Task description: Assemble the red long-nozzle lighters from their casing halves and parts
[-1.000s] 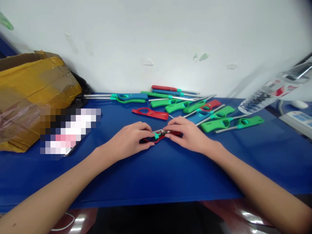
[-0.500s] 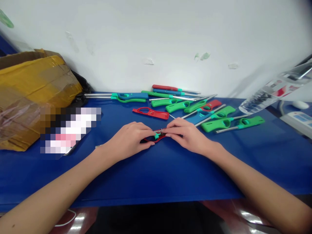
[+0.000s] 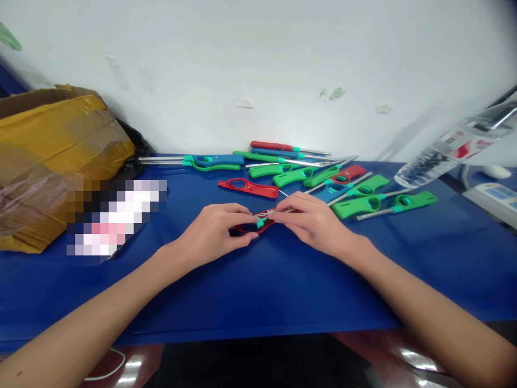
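Note:
An opened red lighter shell [image 3: 264, 228] with a teal trigger [image 3: 259, 222] in it lies low over the table between my hands. My left hand [image 3: 214, 229] is closed on its left end, thumb below and fingers above. My right hand [image 3: 317, 221] is closed at the other end, its fingertips pinching small silvery metal parts [image 3: 270, 212] in the shell. Those fingers partly hide the parts. Just behind, the loose other half of a red lighter shell [image 3: 258, 189] lies flat on the table.
Several long-necked lighters [image 3: 359, 207] in green, blue and red lie along the wall. A taped cardboard box [image 3: 60, 167] and a blurred-out flat object [image 3: 121, 221] are at left. A clear bottle [image 3: 440, 148] and a white device [image 3: 498, 199] are at right on the blue table [image 3: 258, 291].
The shell between my hands is tilted a little more, and more of its red edge shows. My right fingers have shifted slightly over the metal parts. The camera view moved a little.

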